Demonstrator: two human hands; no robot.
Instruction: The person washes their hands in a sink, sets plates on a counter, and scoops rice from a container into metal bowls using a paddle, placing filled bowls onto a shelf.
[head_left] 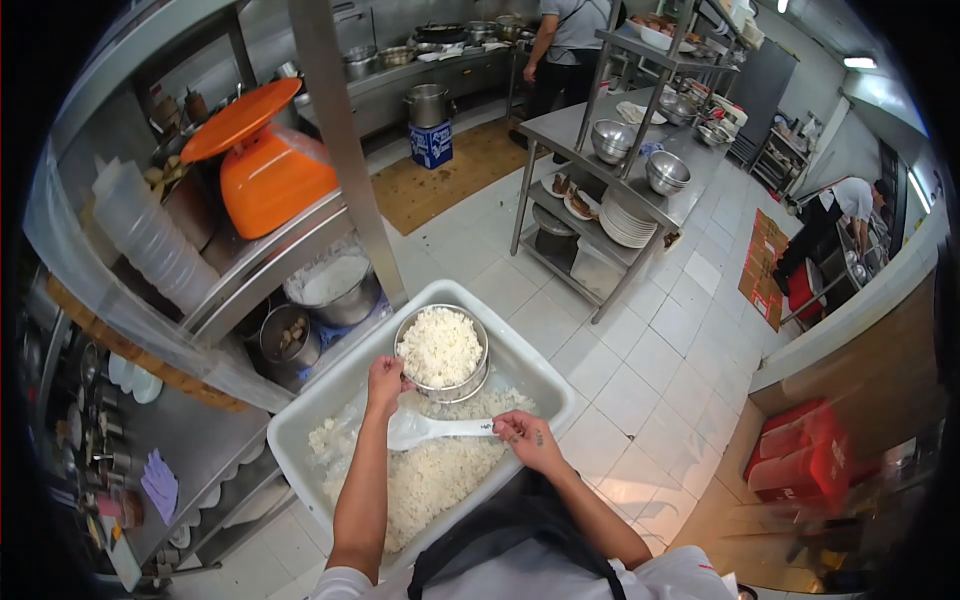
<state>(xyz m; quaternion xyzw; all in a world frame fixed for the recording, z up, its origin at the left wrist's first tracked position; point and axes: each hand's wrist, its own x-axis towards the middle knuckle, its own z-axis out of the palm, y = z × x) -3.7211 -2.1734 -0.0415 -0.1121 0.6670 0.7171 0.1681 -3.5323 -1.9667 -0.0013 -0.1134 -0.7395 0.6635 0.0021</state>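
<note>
A large pale tub (555, 385) below me holds loose white rice (430, 490). Over its far end is a round metal pot (468, 388) heaped with rice (438, 345). My left hand (388, 385) grips the pot's left rim, fingers closed. My right hand (528, 438) is closed around the handle end of a white paddle (440, 428). The paddle lies level above the rice, its broad blade pointing left, just below the pot.
An orange scale (275, 180) stands on the shelf at left, above a metal pot (345, 290). A steel table (560, 125) with bowls and plates is ahead. One person (575, 50) stands at the back, another (845, 205) bends at right. Red crates (800, 455) sit at lower right.
</note>
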